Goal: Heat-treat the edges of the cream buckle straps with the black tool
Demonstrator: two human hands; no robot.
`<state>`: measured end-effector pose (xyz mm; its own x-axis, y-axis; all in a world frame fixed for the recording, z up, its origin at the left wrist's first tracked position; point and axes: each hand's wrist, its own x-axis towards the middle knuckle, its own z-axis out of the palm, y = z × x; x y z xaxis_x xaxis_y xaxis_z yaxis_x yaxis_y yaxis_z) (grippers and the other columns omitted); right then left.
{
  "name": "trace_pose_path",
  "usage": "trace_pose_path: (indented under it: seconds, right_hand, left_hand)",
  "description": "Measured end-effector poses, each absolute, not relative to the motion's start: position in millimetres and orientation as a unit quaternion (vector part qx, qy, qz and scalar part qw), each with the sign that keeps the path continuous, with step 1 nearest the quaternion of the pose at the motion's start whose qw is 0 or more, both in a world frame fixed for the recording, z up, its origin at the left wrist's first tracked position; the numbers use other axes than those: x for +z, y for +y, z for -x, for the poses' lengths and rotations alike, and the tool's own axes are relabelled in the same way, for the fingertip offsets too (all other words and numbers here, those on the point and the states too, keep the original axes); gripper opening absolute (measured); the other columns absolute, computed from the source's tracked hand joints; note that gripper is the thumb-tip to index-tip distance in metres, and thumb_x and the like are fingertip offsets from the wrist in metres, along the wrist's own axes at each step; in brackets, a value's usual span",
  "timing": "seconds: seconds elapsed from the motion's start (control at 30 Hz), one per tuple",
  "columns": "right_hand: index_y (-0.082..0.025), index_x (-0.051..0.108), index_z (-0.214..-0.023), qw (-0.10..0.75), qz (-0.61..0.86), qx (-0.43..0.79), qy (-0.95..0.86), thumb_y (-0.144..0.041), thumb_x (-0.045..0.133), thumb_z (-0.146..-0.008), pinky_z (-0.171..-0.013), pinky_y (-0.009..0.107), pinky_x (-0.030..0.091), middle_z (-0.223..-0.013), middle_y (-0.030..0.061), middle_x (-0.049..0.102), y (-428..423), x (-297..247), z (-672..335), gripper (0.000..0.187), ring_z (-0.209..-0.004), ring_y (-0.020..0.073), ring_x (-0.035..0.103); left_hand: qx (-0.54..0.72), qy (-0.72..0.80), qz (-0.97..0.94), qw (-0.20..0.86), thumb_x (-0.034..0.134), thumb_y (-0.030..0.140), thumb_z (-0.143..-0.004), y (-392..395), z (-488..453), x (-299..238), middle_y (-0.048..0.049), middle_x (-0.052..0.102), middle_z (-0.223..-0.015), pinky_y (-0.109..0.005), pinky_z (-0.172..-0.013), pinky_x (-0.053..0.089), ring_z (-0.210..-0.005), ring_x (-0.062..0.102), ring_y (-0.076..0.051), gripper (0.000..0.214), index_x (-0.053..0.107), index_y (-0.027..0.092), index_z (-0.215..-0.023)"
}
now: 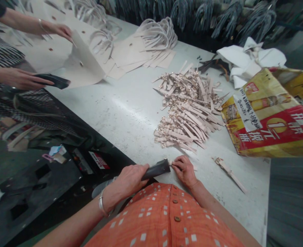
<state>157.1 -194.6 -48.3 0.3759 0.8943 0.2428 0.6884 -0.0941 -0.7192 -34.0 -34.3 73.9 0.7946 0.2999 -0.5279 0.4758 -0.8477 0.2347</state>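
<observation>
We wear an orange top (154, 219) scattered with small pale squares. A row of round brown buttons (175, 201) runs down its front. Left of the buttons, a thin silver bangle (101, 205) circles the wrist behind our left hand (129, 180). Our forearms are bare on both sides of the buttons, down to the right hand (184, 170).

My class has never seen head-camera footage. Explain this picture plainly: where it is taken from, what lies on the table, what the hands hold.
The picture comes from a camera worn on a person's head, looking down at their own bare hands; there is no machine. The left hand grips a dark tool; the right hand pinches a small pale strap at its tip. On the white table lie a pile of buckled straps, one loose strap and a yellow-red bag. Top left, a co-worker's hand holds a pale sheet.
</observation>
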Motion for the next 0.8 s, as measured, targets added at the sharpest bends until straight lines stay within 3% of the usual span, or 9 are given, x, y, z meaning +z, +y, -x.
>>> trace_pose_path:
  seconds: [0.2,0.4,0.53,0.8]
  right_hand:
    - [-0.021,0.063,-0.079,0.388,0.731,0.145,-0.541,-0.023,0.054,-0.084,-0.075,0.034,0.039,-0.083,0.0047,0.056,-193,-44,-156,0.01,-0.083,0.0191,0.049]
    - [-0.021,0.06,-0.095,0.333,0.739,0.152,-0.566,-0.02,0.048,-0.088,-0.077,0.034,0.035,-0.089,0.0052,0.055,-192,-35,-153,0.014,-0.087,0.0195,0.046]
    - [-0.023,0.061,-0.096,0.295,0.743,0.146,-0.582,-0.02,0.045,-0.089,-0.076,0.034,0.032,-0.092,0.005,0.055,-189,-33,-151,0.017,-0.088,0.0193,0.045]
    - [-0.023,0.062,-0.092,0.29,0.743,0.142,-0.587,-0.016,0.053,-0.077,-0.082,0.036,0.029,-0.092,0.0036,0.054,-181,-25,-152,0.019,-0.09,0.0198,0.045]
  left_hand:
    - [-0.24,0.274,-0.913,0.187,0.044,0.037,-0.082,-24,44,74,-0.0053,0.065,-0.084,-0.028,-0.063,0.042,-0.079,0.063,-0.022,0.021,0.053,0.023,-0.095]
    - [-0.251,0.292,-0.9,0.204,0.045,0.038,-0.082,-24,49,78,-0.0056,0.066,-0.086,-0.028,-0.065,0.042,-0.081,0.063,-0.022,0.024,0.054,0.024,-0.099]
    - [-0.264,0.3,-0.891,0.213,0.046,0.039,-0.081,-29,50,79,-0.0051,0.065,-0.086,-0.026,-0.063,0.04,-0.08,0.062,-0.02,0.024,0.054,0.023,-0.098]
    - [-0.253,0.3,-0.891,0.229,0.048,0.039,-0.08,-32,57,74,-0.0046,0.065,-0.087,-0.025,-0.063,0.04,-0.079,0.061,-0.019,0.023,0.055,0.024,-0.096]
